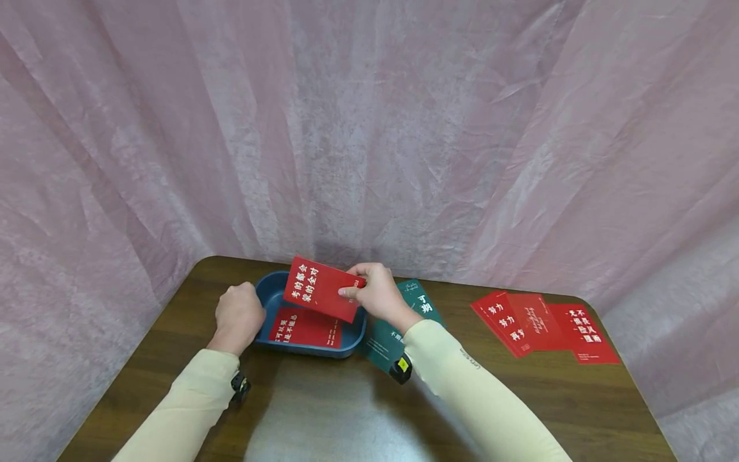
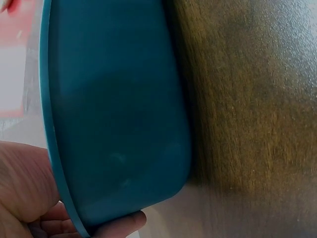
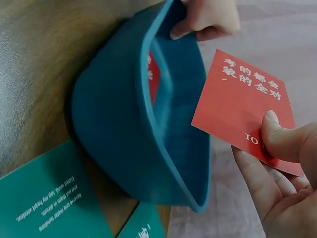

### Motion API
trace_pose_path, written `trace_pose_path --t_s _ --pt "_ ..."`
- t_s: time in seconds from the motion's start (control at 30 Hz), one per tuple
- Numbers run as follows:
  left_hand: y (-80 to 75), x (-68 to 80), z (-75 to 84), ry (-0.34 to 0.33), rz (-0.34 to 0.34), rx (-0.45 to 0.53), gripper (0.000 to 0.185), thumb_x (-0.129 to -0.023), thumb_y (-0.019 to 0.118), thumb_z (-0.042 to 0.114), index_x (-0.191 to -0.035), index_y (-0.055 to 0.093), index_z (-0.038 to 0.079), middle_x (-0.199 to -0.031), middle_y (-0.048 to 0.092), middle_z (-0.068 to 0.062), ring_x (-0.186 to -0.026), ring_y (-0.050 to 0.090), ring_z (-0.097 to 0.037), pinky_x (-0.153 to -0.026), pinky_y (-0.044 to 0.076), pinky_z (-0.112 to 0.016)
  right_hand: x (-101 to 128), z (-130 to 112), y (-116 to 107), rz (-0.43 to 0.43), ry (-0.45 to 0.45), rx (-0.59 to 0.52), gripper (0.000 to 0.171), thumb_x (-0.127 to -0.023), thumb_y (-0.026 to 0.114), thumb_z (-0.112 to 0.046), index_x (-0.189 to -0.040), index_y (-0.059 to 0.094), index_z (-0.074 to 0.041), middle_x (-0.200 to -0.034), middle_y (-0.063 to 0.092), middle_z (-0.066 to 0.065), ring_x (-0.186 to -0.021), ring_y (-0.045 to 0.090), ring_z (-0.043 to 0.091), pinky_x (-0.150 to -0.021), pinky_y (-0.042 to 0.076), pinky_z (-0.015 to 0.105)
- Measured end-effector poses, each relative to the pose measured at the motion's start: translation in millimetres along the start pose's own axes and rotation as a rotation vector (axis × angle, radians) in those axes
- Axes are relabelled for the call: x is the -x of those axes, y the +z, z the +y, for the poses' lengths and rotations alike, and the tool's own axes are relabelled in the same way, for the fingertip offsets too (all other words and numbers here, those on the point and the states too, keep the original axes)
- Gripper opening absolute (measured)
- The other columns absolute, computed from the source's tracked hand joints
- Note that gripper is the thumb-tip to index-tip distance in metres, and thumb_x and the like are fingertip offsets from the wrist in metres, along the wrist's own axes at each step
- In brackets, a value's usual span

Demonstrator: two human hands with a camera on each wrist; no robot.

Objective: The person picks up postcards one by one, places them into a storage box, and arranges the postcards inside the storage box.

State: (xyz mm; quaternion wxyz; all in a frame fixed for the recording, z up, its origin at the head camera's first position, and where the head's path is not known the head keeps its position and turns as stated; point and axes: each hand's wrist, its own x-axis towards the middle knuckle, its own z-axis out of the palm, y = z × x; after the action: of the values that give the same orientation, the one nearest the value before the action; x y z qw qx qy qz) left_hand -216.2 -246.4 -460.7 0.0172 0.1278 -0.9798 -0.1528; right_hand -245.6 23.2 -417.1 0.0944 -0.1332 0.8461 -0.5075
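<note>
My right hand pinches a red card with white characters by its right end, thumb on top and fingers beneath. The card is above a blue plastic basin, tilted over its opening. Inside the basin lies another red card, partly covered by the held one in the head view. At the basin's left end my left hand grips the rim. In the left wrist view its thumb is inside the wall and a fingertip shows along the outside of the basin.
Green cards lie on the wooden table just right of the basin, partly under my right forearm. Further right, several red cards overlap in a fan. A pink curtain hangs behind the table's back edge.
</note>
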Motion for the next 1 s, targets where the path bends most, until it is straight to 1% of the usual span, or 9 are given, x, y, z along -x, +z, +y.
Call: trace_pose_path --t_s 0.1,0.3,0.4,0.47,0.53,0.77,1.0 --pt "0.3 1.2 0.7 0.002 -0.005 0.005 0.031 -0.081 0.065 0.016 -0.096 0.062 -0.011 -0.084 0.065 -0.029 -0.057 0.062 -0.032 -0.051 0.054 -0.049 -2.4 1.9 9.0 -0.002 -0.004 0.057 0.026 -0.076 0.077 -0.019 -0.1 0.067 -0.014 -0.086 0.069 0.0 -0.065 0.066 0.012 -0.059 0.056 0.026" --pt "2.0 2.9 4.4 0.004 0.0 0.007 0.033 -0.081 0.066 0.016 -0.098 0.062 -0.012 -0.087 0.065 -0.03 -0.06 0.064 -0.036 -0.054 0.054 -0.051 -3.9 11.1 24.4 -0.052 0.019 0.103 0.025 -0.076 0.076 -0.019 -0.099 0.068 -0.014 -0.086 0.07 -0.001 -0.066 0.065 0.011 -0.06 0.056 0.025" --pt "2.0 3.6 6.1 0.0 -0.003 0.012 0.032 -0.081 0.066 0.015 -0.098 0.062 -0.011 -0.088 0.065 -0.03 -0.062 0.065 -0.037 -0.054 0.054 -0.051 -3.5 15.4 31.0 -0.061 0.031 0.158 0.024 -0.076 0.077 -0.02 -0.098 0.069 -0.015 -0.083 0.07 -0.002 -0.066 0.063 0.01 -0.059 0.055 0.024" --pt "1.7 3.9 6.7 -0.002 -0.017 0.013 0.032 -0.081 0.066 0.015 -0.099 0.062 -0.011 -0.089 0.065 -0.03 -0.062 0.065 -0.037 -0.054 0.054 -0.051 -2.6 17.3 34.9 -0.063 0.036 0.179 0.025 -0.075 0.077 -0.02 -0.099 0.07 -0.014 -0.083 0.07 -0.003 -0.067 0.062 0.011 -0.059 0.054 0.023" --pt "1.5 3.7 6.9 -0.002 -0.015 0.009 0.032 -0.081 0.066 0.015 -0.099 0.062 -0.011 -0.089 0.065 -0.03 -0.062 0.065 -0.037 -0.055 0.055 -0.051 -2.3 18.8 38.2 -0.066 0.035 0.194 0.026 -0.075 0.077 -0.02 -0.1 0.07 -0.014 -0.084 0.07 -0.004 -0.069 0.062 0.011 -0.059 0.054 0.023" --pt "2.2 4.3 6.2 0.015 0.015 0.01 0.029 -0.081 0.066 0.015 -0.094 0.063 -0.011 -0.086 0.066 -0.03 -0.061 0.065 -0.036 -0.054 0.054 -0.051 -2.6 23.2 47.2 -0.089 0.031 0.198 0.023 -0.077 0.076 -0.019 -0.098 0.07 -0.014 -0.084 0.069 -0.004 -0.069 0.061 0.01 -0.06 0.053 0.022" --pt "4.4 4.1 5.8 0.009 0.014 0.004 0.032 -0.079 0.069 0.017 -0.094 0.063 -0.01 -0.086 0.066 -0.03 -0.06 0.064 -0.036 -0.054 0.054 -0.051 -2.8 27.0 57.0 -0.099 0.044 0.19 0.026 -0.076 0.076 -0.02 -0.101 0.069 -0.015 -0.091 0.068 -0.003 -0.074 0.061 0.009 -0.063 0.055 0.023"
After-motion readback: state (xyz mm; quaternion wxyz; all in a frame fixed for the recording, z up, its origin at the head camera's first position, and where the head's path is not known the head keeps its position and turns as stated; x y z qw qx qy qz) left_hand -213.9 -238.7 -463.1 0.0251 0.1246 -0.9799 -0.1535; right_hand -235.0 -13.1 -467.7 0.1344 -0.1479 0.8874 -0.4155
